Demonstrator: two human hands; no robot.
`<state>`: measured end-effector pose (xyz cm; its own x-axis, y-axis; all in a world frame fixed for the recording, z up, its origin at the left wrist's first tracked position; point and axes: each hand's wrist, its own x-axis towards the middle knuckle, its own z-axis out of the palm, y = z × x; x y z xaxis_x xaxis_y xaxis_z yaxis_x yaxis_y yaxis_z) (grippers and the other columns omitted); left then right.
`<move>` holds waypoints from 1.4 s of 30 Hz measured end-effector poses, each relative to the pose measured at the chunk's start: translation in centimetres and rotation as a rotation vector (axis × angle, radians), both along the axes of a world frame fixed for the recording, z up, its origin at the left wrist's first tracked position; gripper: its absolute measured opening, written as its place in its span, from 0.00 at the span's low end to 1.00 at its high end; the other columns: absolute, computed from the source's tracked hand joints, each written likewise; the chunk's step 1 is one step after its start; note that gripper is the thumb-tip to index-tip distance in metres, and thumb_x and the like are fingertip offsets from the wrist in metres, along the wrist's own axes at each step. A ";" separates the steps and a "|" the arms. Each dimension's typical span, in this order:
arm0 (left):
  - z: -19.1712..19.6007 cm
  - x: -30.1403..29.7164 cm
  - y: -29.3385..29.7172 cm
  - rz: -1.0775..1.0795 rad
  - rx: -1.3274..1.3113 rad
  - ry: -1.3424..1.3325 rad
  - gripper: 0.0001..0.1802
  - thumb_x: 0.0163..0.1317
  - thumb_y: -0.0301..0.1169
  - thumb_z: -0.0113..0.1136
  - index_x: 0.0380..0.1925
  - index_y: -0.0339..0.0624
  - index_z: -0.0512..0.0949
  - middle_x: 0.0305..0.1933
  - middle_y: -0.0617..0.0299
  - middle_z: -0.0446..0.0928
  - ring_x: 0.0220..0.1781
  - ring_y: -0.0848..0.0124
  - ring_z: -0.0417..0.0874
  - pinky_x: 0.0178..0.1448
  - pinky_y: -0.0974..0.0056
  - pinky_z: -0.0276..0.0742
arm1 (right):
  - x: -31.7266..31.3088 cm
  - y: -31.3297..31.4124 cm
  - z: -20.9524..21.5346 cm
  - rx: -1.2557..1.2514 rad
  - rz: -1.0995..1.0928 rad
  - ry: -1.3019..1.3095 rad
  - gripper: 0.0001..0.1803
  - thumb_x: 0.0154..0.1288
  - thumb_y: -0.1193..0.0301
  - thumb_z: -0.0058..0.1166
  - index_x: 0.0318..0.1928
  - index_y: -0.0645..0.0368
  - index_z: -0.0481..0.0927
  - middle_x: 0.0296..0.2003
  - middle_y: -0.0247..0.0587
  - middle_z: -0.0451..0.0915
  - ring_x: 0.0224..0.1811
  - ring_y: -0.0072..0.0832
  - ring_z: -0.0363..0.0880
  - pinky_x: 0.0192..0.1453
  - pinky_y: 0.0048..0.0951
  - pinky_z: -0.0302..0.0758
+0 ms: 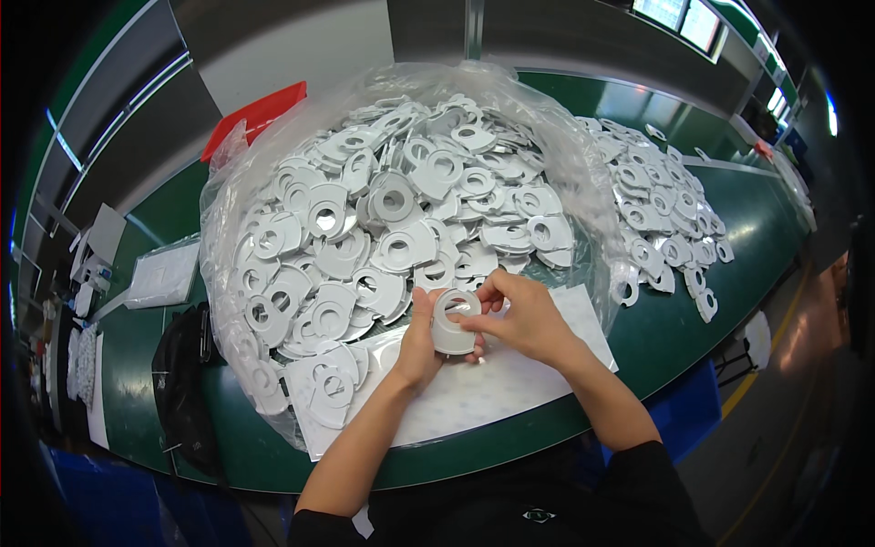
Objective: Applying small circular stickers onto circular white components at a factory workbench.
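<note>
Between my two hands is a flat white plastic part (452,339) with a round hole and a raised ring, its face tilted toward me. My left hand (420,345) grips it by the left edge and from beneath. The thumb and fingers of my right hand (524,314) pinch its upper right side near the ring. Under my hands lies a white sheet (456,401) with faint marks. Just beyond, a large heap of similar white parts (396,251) fills an opened clear plastic bag (219,246).
More white parts (661,196) are spread on the green table (729,219) at the right. A red bin (253,118) stands at the back left. On the left are a black bag (185,392) and a wrapped white packet (162,276). A blue crate (674,415) sits below the right edge.
</note>
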<state>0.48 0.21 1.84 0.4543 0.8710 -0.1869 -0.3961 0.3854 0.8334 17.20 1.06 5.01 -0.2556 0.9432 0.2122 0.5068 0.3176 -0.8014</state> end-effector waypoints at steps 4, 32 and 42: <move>-0.3 -0.5 0.4 -0.071 -0.061 -0.002 0.40 0.63 0.68 0.19 0.47 0.43 0.63 0.29 0.53 0.76 0.27 0.65 0.80 0.28 0.66 0.74 | 0.2 0.0 -0.4 0.037 -0.020 -0.012 0.12 0.55 0.69 0.62 0.27 0.64 0.75 0.21 0.42 0.78 0.24 0.30 0.77 0.30 0.29 0.72; 6.1 -12.4 -8.6 0.123 0.549 1.825 0.31 0.40 0.38 0.73 0.42 0.37 0.69 0.38 0.50 0.74 0.40 0.52 0.76 0.42 0.54 0.73 | -0.1 -0.1 0.4 0.043 0.139 0.054 0.06 0.56 0.72 0.61 0.34 0.60 0.80 0.25 0.34 0.78 0.28 0.23 0.75 0.31 0.23 0.71; 7.5 -11.8 -7.6 0.473 0.613 1.575 0.31 0.46 0.30 0.65 0.53 0.36 0.68 0.43 0.47 0.76 0.44 0.53 0.79 0.45 0.57 0.75 | -1.0 -1.0 -1.5 0.062 0.210 -0.326 0.17 0.47 0.68 0.67 0.34 0.63 0.77 0.32 0.44 0.77 0.38 0.40 0.75 0.43 0.34 0.72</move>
<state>-11.36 -7.40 9.32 -0.1111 0.9700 0.2161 0.8841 -0.0028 0.4673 16.23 0.06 3.47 -0.5055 0.8509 0.1428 0.6504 0.4846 -0.5849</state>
